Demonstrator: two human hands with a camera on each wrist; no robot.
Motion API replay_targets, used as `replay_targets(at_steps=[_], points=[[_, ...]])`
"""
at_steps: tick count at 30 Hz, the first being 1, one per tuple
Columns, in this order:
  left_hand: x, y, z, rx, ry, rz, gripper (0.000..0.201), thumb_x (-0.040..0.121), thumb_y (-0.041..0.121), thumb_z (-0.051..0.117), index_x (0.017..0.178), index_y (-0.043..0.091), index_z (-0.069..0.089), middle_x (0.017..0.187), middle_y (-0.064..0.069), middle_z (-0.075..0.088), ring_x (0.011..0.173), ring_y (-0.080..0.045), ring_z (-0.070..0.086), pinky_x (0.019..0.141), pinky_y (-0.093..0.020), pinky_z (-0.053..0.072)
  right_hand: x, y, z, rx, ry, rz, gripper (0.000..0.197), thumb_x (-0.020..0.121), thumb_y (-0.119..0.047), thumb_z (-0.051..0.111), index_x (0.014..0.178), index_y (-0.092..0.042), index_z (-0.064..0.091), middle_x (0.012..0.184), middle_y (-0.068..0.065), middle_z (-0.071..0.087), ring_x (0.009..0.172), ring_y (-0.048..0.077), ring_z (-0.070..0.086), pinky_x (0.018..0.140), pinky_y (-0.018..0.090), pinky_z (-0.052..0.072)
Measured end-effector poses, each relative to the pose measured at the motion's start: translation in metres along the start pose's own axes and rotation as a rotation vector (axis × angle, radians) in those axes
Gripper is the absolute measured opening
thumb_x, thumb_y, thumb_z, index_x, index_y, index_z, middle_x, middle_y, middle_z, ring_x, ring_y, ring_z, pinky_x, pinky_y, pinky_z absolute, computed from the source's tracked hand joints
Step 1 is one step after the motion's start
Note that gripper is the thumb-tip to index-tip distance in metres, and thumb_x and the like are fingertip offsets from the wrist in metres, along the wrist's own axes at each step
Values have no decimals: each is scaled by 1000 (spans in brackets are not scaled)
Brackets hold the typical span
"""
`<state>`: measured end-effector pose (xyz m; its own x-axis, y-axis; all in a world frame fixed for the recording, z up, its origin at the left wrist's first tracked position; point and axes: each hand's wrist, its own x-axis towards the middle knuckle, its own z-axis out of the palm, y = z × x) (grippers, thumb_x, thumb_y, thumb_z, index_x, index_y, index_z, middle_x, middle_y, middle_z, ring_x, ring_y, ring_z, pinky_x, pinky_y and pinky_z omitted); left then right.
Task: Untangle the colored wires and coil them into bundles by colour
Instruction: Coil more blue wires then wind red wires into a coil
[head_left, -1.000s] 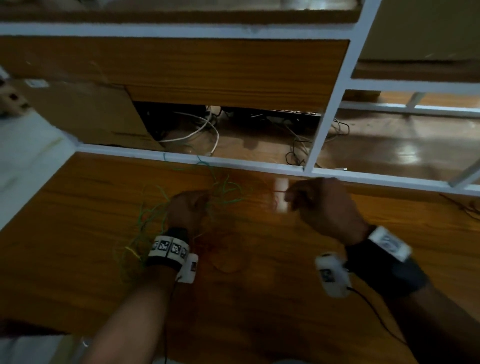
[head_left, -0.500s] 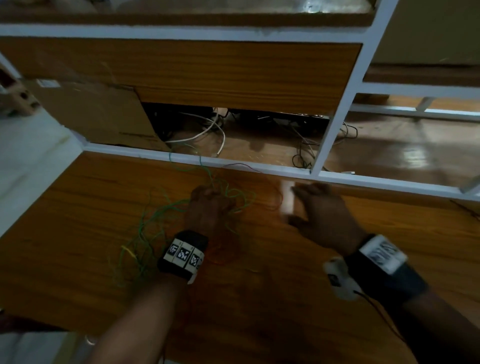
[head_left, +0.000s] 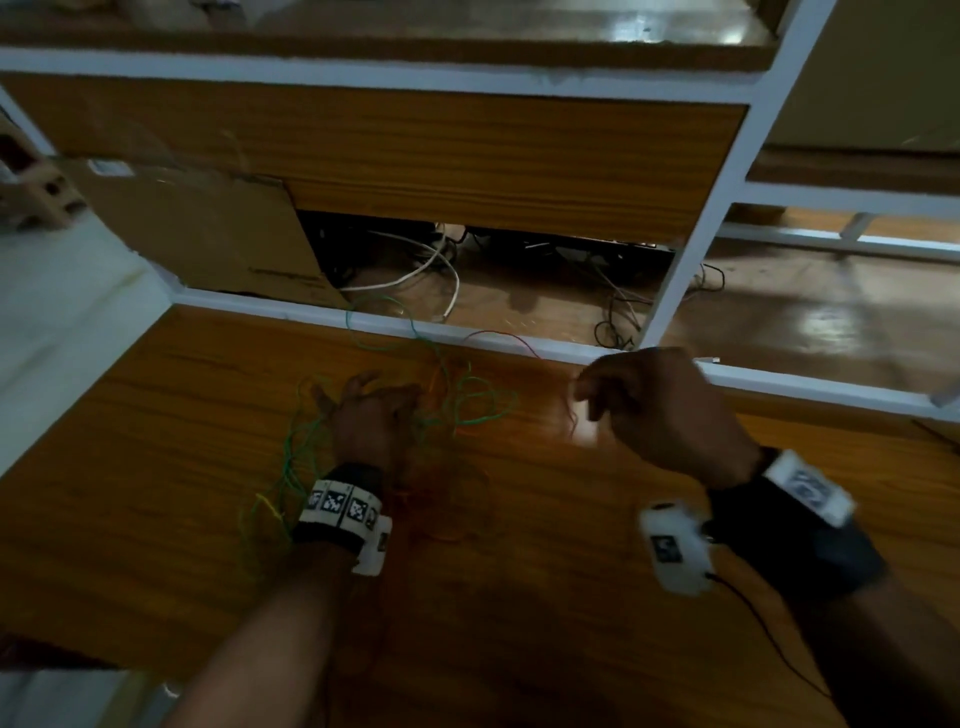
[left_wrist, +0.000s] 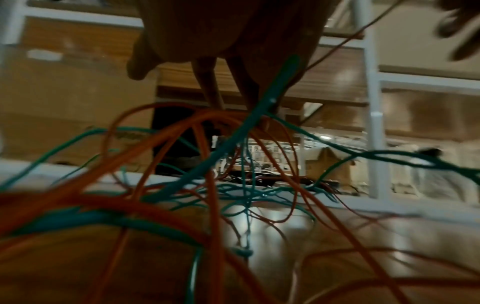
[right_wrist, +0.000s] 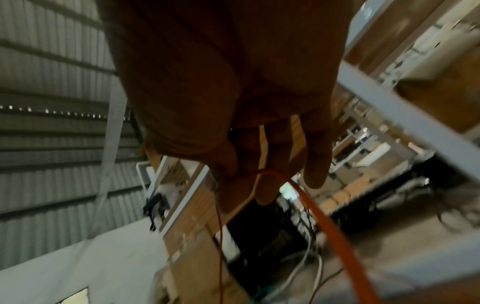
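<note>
The step in hand looks like the untangling itself: no bundle is coiled yet, and the green wires (head_left: 470, 410) and orange wires (left_wrist: 166, 142) lie crossed in one loose heap on the wooden tabletop (head_left: 156, 415), near its far edge and just in front of the white frame rail (head_left: 311, 312).

The left hand (head_left: 371, 421) rests in the middle of the heap. In the left wrist view its fingers (left_wrist: 210, 90) reach down into the strands and lift an arch of orange wire, with a green strand running across them; its grip appears curled on the tangle, though blur hides how firmly. The right hand (head_left: 660, 410) is raised above the tabletop, well apart from the left. The right wrist view shows its thumb and fingertips (right_wrist: 265, 185) pinching one orange strand (right_wrist: 335, 232), which trails down and away towards the heap.

The next move probably calls for drawing that orange strand out slowly while the left hand pins the rest, watching for a green loop riding along and tightening into a knot.

The wires are thin, round and plastic-coated, springy enough to stand in open loops rather than lie flat. The tabletop is glossy, grained veneer and looks slick, so the heap may slide if pulled unpinned. White and black cables (head_left: 415, 270) lie on the shelf behind the rail, apart from the task's wires.
</note>
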<state>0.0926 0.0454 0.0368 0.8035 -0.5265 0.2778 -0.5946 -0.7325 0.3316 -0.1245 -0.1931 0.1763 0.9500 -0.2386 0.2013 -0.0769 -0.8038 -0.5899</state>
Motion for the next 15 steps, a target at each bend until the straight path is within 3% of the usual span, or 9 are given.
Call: replay_targets(at_steps=[2, 3, 5, 7, 9, 10, 12, 13, 15], points=[[8, -8, -5, -68, 25, -39, 28, 80, 35, 66, 91, 61, 65, 101, 8, 75, 119, -29, 57, 108, -71, 18, -11, 3, -26, 17, 62, 24, 28, 95, -1, 61, 91, -25, 75, 79, -12, 74, 74, 2, 70, 72, 20, 59], [11, -8, -6, -45, 39, -23, 20, 82, 39, 60, 90, 55, 69, 97, 7, 75, 117, -31, 58, 106, -74, 18, -16, 4, -34, 28, 84, 41, 29, 95, 0, 64, 88, -26, 75, 81, -12, 74, 76, 2, 70, 70, 12, 55], [16, -4, -8, 39, 16, 49, 31, 81, 49, 48, 90, 38, 76, 91, 7, 75, 117, -33, 56, 102, -80, 12, -24, 6, -39, 34, 50, 97, 24, 94, -4, 66, 84, -24, 77, 83, -11, 74, 77, 1, 69, 71, 8, 51], [20, 7, -11, 91, 25, 88, 39, 86, 55, 42, 87, 36, 76, 92, 8, 74, 117, -33, 54, 106, -77, 8, -28, 18, -31, -85, -133, 217, 18, 94, -15, 69, 105, -26, 77, 102, -9, 77, 86, 2, 70, 80, 22, 58], [18, 22, -15, 102, 72, 141, 38, 89, 54, 41, 88, 37, 75, 91, 7, 73, 114, -32, 55, 107, -75, 11, -29, 33, -16, -434, -296, 320, 58, 92, -37, 72, 146, -26, 53, 140, 2, 62, 121, 19, 60, 100, 40, 54], [14, 31, -16, 106, 97, 198, 34, 89, 51, 44, 89, 36, 74, 90, 6, 73, 112, -32, 55, 106, -76, 15, -26, 36, -9, -534, -294, 318, 81, 90, -48, 72, 157, -24, 35, 153, 7, 49, 135, 27, 49, 109, 45, 47], [6, 48, -12, 113, 113, 310, 28, 86, 46, 48, 88, 35, 73, 88, 6, 72, 110, -30, 52, 103, -76, 21, -13, 27, 9, -483, -182, 239, 93, 87, -59, 70, 161, -22, 28, 161, 8, 37, 144, 33, 36, 116, 50, 38], [4, 56, -10, 121, 118, 342, 28, 86, 44, 48, 86, 33, 73, 88, 5, 72, 109, -28, 49, 103, -75, 24, -3, 21, 22, -410, -139, 183, 84, 88, -61, 68, 156, -24, 37, 156, 7, 45, 141, 32, 42, 114, 51, 40], [1, 64, -4, 122, 142, 388, 26, 85, 42, 47, 81, 31, 71, 87, 4, 69, 107, -27, 45, 106, -67, 25, 21, 7, 52, -291, -178, 127, 52, 91, -59, 64, 133, -30, 60, 128, 2, 66, 116, 25, 61, 99, 50, 52]])
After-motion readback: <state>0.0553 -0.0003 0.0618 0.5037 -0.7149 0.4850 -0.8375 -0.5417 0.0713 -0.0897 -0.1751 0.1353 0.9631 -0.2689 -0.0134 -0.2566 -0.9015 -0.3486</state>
